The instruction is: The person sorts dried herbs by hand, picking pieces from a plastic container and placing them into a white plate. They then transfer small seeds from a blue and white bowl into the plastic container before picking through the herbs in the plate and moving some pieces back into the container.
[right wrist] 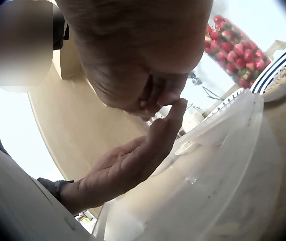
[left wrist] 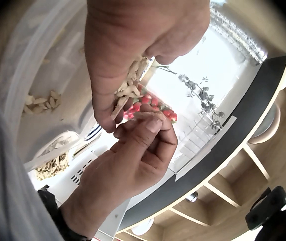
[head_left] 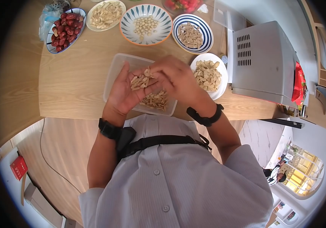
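Left hand (head_left: 124, 92) open, palm up, supporting pale dried slices (head_left: 141, 80), right hand (head_left: 182, 81) gripping a single slice (left wrist: 150, 116) between thumb and finger, both positioned over a translucent plastic container (head_left: 111, 78) with more slices inside, white plate (head_left: 223, 84) nearby.

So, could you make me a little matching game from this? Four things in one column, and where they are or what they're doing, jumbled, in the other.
1. Dark red fruits
2. Round pale seeds
3. Left hand
4. Right hand

A. Pinching a single slice
B. On the orange-rimmed plate
C. Palm up, carrying several slices
D. In the blue-rimmed oval dish

Pairs: 1-D, 2-B, 3-C, 4-A.
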